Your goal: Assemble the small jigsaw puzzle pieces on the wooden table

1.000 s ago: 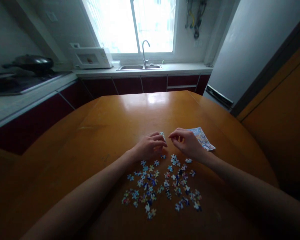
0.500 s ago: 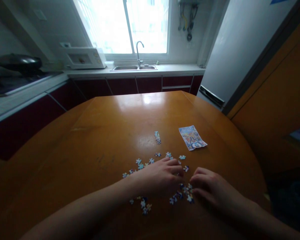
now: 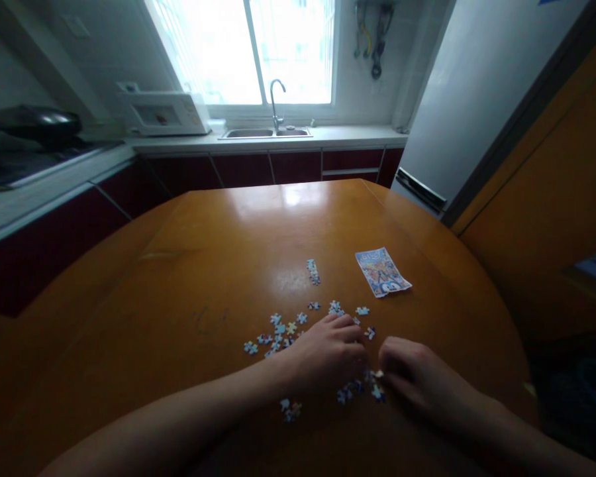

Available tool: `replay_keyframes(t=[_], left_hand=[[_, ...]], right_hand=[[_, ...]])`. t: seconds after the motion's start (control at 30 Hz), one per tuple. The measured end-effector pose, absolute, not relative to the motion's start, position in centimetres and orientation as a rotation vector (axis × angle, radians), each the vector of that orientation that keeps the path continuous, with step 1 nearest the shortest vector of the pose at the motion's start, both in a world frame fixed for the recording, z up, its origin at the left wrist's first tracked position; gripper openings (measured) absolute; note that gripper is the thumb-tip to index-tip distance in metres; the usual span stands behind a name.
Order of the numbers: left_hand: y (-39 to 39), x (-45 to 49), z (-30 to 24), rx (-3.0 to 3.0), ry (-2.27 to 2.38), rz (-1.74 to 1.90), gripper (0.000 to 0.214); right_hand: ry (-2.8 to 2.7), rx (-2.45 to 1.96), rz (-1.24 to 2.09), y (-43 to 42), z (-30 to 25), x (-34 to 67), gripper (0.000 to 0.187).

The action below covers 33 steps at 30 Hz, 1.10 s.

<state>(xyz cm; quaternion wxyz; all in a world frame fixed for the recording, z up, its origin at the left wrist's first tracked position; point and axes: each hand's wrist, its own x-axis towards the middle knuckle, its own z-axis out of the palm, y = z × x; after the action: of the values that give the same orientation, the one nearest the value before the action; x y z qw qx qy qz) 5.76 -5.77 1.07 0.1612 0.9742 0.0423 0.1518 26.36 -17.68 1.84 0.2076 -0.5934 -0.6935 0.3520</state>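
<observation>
Small coloured jigsaw pieces [image 3: 278, 334] lie scattered on the orange wooden table [image 3: 218, 265]. My left hand [image 3: 328, 354] rests palm down over the middle of the scatter, fingers curled onto the pieces. My right hand [image 3: 417, 381] lies just to its right, fingertips pinched at a piece [image 3: 377, 375] between the two hands. A short joined strip of pieces [image 3: 312, 271] lies further out. A printed picture card [image 3: 382, 272] lies flat at the right of it.
Behind the table runs a kitchen counter with a sink and tap [image 3: 277, 112], a white microwave [image 3: 163, 114] and a pan on a hob [image 3: 34, 126]. A grey fridge [image 3: 471, 99] stands at the right, beside an orange cabinet [image 3: 566, 199].
Both hands came back from the far joined strip to the loose pieces near me. In the last half second my right fingers closed at a piece between the hands.
</observation>
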Motion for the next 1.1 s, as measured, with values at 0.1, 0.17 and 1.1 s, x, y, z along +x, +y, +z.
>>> replay_keyframes(t=[0.1,0.17,1.1], left_hand=[[-5.4,5.8,0.5,2.654,0.185,0.523,0.016],[-5.0,5.8,0.4,2.575,0.207,0.577,0.016],[4.8,2.2,-1.2,2.599,0.688,1.000,0.013]], right_hand=[[-1.900,-1.631,0.999,-16.9,2.0,26.3,0.014],[-1.881,-1.569,0.997,-15.9,2.5,26.3,0.012],[-1.527,-1.040,0.986,0.2,-2.2,22.9,0.017]])
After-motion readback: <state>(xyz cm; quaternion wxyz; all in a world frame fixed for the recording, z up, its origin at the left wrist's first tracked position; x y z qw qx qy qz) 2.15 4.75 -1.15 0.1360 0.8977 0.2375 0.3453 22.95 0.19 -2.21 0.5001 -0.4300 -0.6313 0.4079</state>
